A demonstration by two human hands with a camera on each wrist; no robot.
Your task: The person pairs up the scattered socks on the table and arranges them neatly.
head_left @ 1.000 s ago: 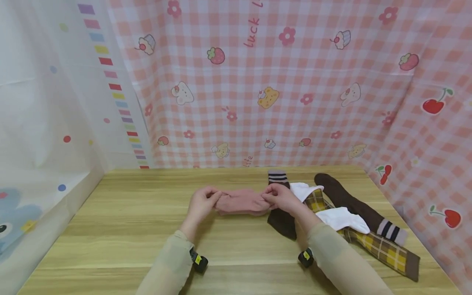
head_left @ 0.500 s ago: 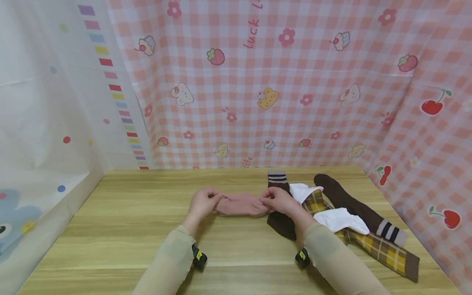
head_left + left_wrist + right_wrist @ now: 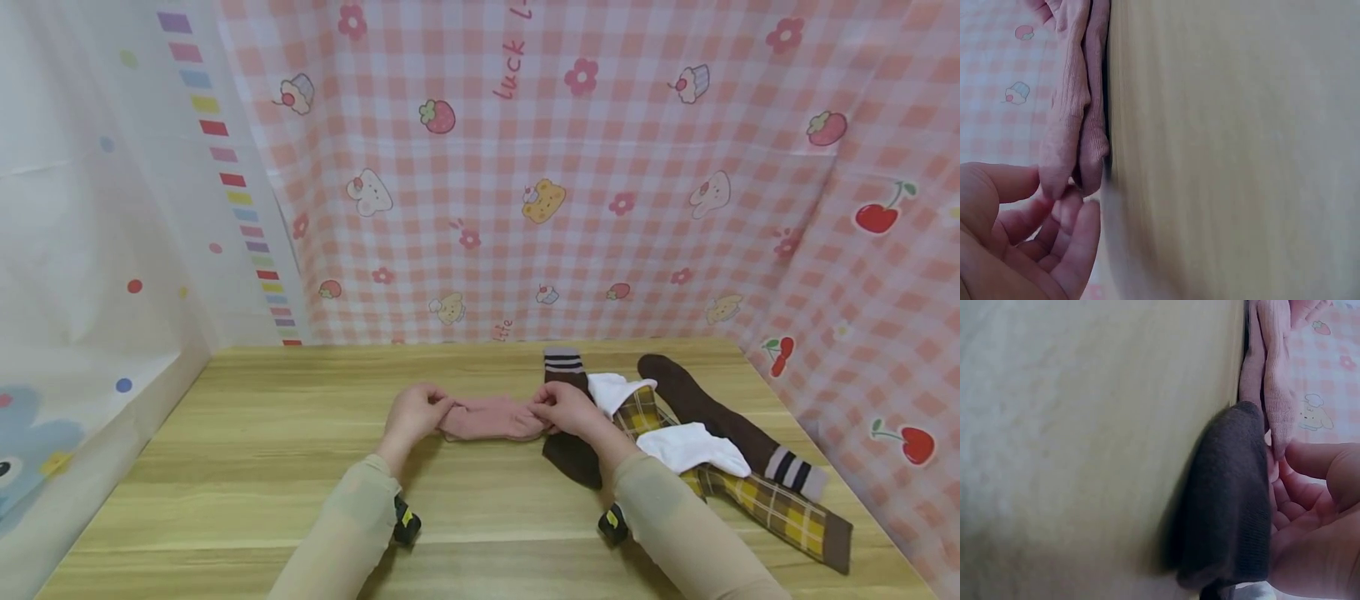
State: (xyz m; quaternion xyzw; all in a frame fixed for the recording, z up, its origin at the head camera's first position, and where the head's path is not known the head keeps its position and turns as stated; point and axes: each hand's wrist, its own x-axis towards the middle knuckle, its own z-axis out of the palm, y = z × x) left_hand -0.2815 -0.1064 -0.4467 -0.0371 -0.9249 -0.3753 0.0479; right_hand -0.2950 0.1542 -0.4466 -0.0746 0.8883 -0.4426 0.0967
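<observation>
A pink ribbed sock (image 3: 491,418) stretches sideways between both hands, low over the wooden table. My left hand (image 3: 414,418) pinches its left end with thumb and fingers. At the other end, my right hand (image 3: 576,410) pinches the fabric the same way. In the left wrist view, the held sock (image 3: 1063,131) lies along a second pink sock (image 3: 1094,140) underneath, closer to the tabletop. A dark brown sock (image 3: 1225,494) sits right below the right hand in the right wrist view, overlapping the end of the lower pink one.
Right of the hands lies a loose pile: white socks (image 3: 693,447), yellow plaid socks (image 3: 780,508) and a long brown sock (image 3: 720,417) with a striped cuff. A striped grey cuff (image 3: 563,361) sticks out behind. Patterned cloth (image 3: 480,167) hangs around the table (image 3: 247,467).
Both hands have come down slightly with the pink sock, which now covers more of the one beneath. Over the last half second there is hardly any movement. The pile stays put.
</observation>
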